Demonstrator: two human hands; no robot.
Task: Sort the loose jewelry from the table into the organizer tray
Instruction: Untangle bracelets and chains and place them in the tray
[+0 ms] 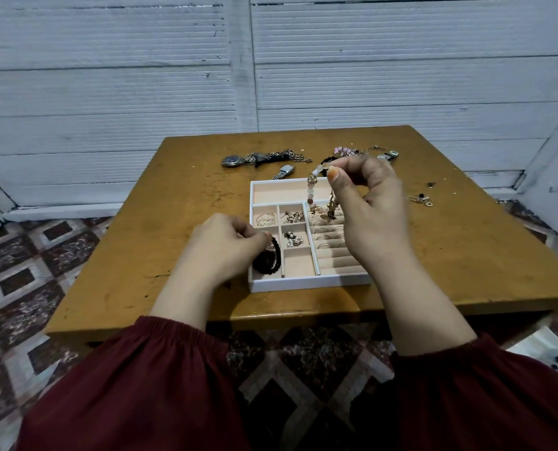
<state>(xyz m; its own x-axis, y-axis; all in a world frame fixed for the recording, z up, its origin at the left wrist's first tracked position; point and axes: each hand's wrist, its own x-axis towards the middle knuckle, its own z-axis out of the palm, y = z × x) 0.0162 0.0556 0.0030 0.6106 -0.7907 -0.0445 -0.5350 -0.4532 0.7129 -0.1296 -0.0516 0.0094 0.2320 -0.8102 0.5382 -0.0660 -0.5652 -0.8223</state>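
Observation:
A white organizer tray [307, 283] with beige compartments sits mid-table. My right hand [373, 206] pinches a beaded bracelet [312, 190] with pale and brown beads, and it hangs over the tray's ring rolls. My left hand [227, 249] pinches a black beaded bracelet [267, 260] at the tray's front left compartment. Small compartments hold hoop rings [265, 219], gold earrings [293, 217] and pearl earrings [293, 239]. Several rings sit in the ring rolls [328, 237].
On the brown table [173, 222] behind the tray lie a watch with tangled chains [258, 158], a metal watch [284, 172], pink jewelry [346, 151] and another small watch [390, 155]. A small pendant piece [421, 200] lies to the right. Patterned floor surrounds the table.

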